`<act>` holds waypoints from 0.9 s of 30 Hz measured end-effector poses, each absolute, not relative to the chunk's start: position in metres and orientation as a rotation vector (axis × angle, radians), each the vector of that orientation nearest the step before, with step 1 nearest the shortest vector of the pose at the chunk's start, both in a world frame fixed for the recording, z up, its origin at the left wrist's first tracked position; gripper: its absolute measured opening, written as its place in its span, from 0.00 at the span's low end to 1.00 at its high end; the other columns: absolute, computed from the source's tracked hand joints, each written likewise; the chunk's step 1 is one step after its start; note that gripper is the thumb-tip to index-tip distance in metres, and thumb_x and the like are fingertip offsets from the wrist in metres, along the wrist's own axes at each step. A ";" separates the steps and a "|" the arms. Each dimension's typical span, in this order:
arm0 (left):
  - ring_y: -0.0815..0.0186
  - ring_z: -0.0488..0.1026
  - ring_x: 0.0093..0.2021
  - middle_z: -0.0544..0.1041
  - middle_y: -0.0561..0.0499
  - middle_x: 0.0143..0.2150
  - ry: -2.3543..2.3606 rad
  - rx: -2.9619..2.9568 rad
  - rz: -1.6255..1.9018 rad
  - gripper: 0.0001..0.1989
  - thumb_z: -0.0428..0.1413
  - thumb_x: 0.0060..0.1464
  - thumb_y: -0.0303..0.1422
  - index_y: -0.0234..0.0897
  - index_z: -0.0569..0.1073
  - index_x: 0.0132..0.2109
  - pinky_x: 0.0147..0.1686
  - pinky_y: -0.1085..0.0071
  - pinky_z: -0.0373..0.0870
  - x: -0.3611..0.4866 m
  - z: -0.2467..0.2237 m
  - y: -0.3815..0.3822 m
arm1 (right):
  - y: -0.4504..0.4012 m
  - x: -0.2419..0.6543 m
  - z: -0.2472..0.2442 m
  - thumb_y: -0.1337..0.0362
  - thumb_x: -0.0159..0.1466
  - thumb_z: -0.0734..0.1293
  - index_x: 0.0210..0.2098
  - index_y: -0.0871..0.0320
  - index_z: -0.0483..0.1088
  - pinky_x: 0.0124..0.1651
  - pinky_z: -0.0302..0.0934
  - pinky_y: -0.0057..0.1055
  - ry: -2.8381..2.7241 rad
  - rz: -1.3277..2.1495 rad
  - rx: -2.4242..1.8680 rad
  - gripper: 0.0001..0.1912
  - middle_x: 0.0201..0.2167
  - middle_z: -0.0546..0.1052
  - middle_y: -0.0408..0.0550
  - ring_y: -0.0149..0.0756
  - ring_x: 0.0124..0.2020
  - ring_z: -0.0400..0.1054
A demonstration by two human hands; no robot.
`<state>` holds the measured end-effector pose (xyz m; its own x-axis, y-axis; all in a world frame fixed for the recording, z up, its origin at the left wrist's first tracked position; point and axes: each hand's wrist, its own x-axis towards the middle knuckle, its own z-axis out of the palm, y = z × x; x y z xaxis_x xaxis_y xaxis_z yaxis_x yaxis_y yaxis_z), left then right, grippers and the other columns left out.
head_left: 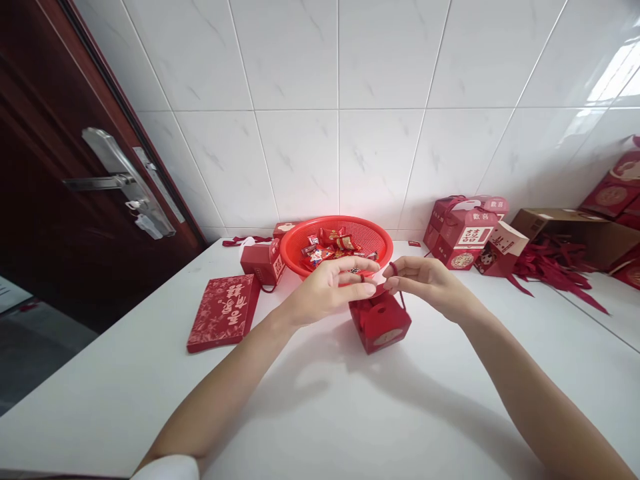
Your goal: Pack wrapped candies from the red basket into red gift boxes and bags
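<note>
A small red gift box (383,331) with a round hole and a pale emblem on its side stands tilted on the table. Dark red ribbon (403,301) runs up from the box to my fingers. My left hand (341,283) pinches one part of it between curled fingers above the box. With fingertips drawn together, my right hand (425,283) grips another part, which loops over a finger. The two hands are close but a little apart, and they hide the box's top. Right behind them sits a red plastic basket (383,250) holding wrapped candies (333,247).
On the white table (300,413), a flat red patterned box (223,312) and a small red box (264,260) lie left. Finished-looking boxes (463,233), loose ribbons (555,267) and a cardboard carton (550,223) stand right. A tiled wall (295,160) bounds the back; a door (55,93) is left.
</note>
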<state>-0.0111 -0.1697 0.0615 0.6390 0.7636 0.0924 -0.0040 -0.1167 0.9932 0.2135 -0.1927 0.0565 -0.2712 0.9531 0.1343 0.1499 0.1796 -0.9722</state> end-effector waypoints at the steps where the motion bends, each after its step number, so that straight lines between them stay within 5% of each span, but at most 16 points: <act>1: 0.56 0.75 0.55 0.80 0.44 0.48 0.614 1.545 0.748 0.20 0.64 0.55 0.36 0.36 0.75 0.54 0.55 0.59 0.71 -0.008 0.066 -0.170 | -0.193 0.215 0.057 0.52 0.56 0.76 0.36 0.59 0.76 0.45 0.68 0.37 -1.602 1.166 -1.092 0.17 0.34 0.80 0.48 0.40 0.38 0.75; 9: 0.54 0.69 0.63 0.77 0.43 0.56 0.516 1.646 0.724 0.21 0.60 0.60 0.33 0.38 0.72 0.60 0.61 0.56 0.68 0.031 0.086 -0.173 | -0.199 0.217 0.063 0.47 0.56 0.74 0.32 0.59 0.74 0.35 0.65 0.33 -1.661 0.895 -1.177 0.20 0.29 0.76 0.47 0.37 0.32 0.70; 15: 0.55 0.71 0.61 0.76 0.43 0.57 0.497 1.751 0.686 0.24 0.60 0.59 0.36 0.38 0.70 0.61 0.61 0.57 0.68 0.049 0.087 -0.169 | -0.195 0.216 0.056 0.57 0.57 0.70 0.23 0.59 0.67 0.25 0.52 0.27 -1.639 0.699 -1.277 0.13 0.23 0.68 0.43 0.29 0.25 0.58; 21: 0.54 0.71 0.58 0.70 0.42 0.61 0.743 2.024 0.829 0.27 0.63 0.54 0.34 0.38 0.69 0.60 0.52 0.60 0.75 0.051 0.067 -0.167 | -0.192 0.221 0.053 0.59 0.58 0.68 0.24 0.57 0.65 0.26 0.56 0.28 -1.546 0.753 -1.314 0.12 0.22 0.70 0.42 0.32 0.25 0.65; 27: 0.47 0.63 0.64 0.69 0.38 0.63 0.977 2.227 0.697 0.35 0.62 0.55 0.41 0.37 0.63 0.66 0.62 0.51 0.64 0.050 0.035 -0.164 | -0.188 0.226 0.054 0.56 0.56 0.73 0.25 0.56 0.65 0.31 0.69 0.32 -1.453 0.895 -1.313 0.14 0.22 0.74 0.44 0.36 0.26 0.73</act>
<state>0.0499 -0.1641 0.0354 0.5906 0.7766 0.2196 0.4599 -0.5474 0.6992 0.2255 -0.1875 0.0539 0.0262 0.9849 0.1710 0.2907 0.1562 -0.9440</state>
